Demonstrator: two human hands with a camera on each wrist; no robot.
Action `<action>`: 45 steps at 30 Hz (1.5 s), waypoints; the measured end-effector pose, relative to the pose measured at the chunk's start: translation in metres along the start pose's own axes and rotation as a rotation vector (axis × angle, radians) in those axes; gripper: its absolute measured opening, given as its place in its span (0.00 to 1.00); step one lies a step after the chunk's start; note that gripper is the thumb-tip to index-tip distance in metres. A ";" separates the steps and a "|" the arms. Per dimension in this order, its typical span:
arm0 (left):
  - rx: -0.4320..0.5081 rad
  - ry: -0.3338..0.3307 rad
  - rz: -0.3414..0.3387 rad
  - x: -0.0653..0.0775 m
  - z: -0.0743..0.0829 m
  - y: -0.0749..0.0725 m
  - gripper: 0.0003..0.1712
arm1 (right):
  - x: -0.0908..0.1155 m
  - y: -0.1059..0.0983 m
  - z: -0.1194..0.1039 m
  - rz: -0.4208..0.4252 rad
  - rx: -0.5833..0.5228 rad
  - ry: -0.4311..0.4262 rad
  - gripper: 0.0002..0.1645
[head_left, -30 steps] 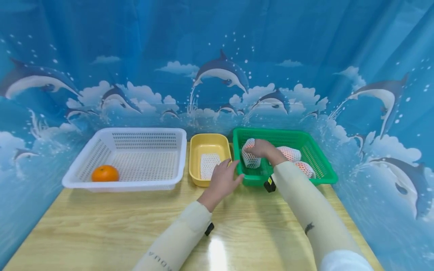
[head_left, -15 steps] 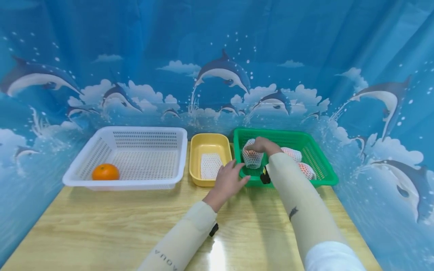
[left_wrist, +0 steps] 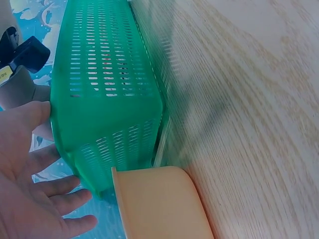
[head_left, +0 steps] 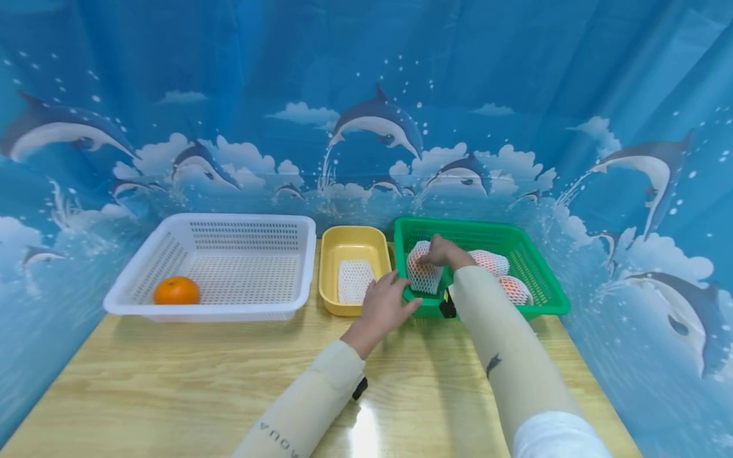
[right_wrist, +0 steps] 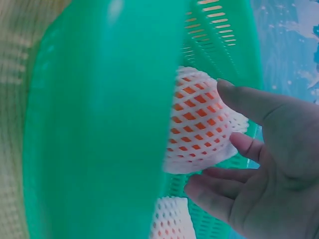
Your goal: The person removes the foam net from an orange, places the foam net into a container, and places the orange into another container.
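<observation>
One netted fruit (head_left: 422, 278) touches your half-curled right hand (head_left: 448, 250) inside the green basket (head_left: 529, 259), grip unclear; your left hand (head_left: 383, 306) spreads, unladen, beside the basket's near-left corner.

Orange fruit (right_wrist: 188, 116) in a white mesh sleeve (head_left: 426, 284), inside the green basket (head_left: 487, 236), toward its left end.

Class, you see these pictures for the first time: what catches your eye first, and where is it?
Probably the bare orange fruit, bright in the near left corner of the white basket. Next, the right hand touching a net-wrapped fruit in the green basket. Behind everything hangs a blue backdrop with leaping dolphins.
</observation>
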State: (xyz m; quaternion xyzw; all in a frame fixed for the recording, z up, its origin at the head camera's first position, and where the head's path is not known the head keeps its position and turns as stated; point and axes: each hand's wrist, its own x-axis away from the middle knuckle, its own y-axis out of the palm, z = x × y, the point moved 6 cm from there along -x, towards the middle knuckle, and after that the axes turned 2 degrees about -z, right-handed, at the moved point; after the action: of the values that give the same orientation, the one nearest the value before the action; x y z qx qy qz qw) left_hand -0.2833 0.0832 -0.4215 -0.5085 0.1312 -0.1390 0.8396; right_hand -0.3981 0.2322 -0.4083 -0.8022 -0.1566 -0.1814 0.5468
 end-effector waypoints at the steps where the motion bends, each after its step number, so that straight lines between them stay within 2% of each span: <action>1: 0.001 0.003 -0.001 0.000 0.000 0.000 0.31 | 0.000 0.002 0.001 -0.004 0.000 0.008 0.49; 5: 0.001 0.013 0.003 0.000 0.002 0.001 0.32 | 0.001 0.006 0.004 0.005 -0.016 0.039 0.57; 11: 0.005 0.009 0.000 0.001 0.002 0.001 0.32 | 0.004 0.009 0.004 0.040 -0.099 0.048 0.63; 21: 0.022 0.023 -0.002 0.000 0.006 0.004 0.31 | 0.000 0.021 0.013 -0.027 -0.067 0.050 0.56; 27: 0.029 0.015 0.000 0.000 0.006 0.003 0.31 | 0.005 0.022 0.017 0.000 -0.117 0.034 0.60; 31: 0.023 0.015 0.006 0.000 0.005 0.003 0.31 | 0.010 0.022 0.017 0.011 -0.067 0.027 0.61; 37: 0.027 0.016 0.010 0.001 0.004 0.002 0.31 | 0.016 0.021 0.013 0.031 0.011 -0.026 0.58; 45: 0.043 0.012 0.011 0.001 0.001 0.000 0.32 | 0.024 0.018 0.008 0.132 -0.042 -0.143 0.56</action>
State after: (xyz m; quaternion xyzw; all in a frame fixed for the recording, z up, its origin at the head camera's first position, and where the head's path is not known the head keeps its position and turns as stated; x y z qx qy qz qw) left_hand -0.2817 0.0834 -0.4211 -0.4890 0.1359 -0.1403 0.8501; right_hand -0.3677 0.2345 -0.4146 -0.8329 -0.1382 -0.0904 0.5282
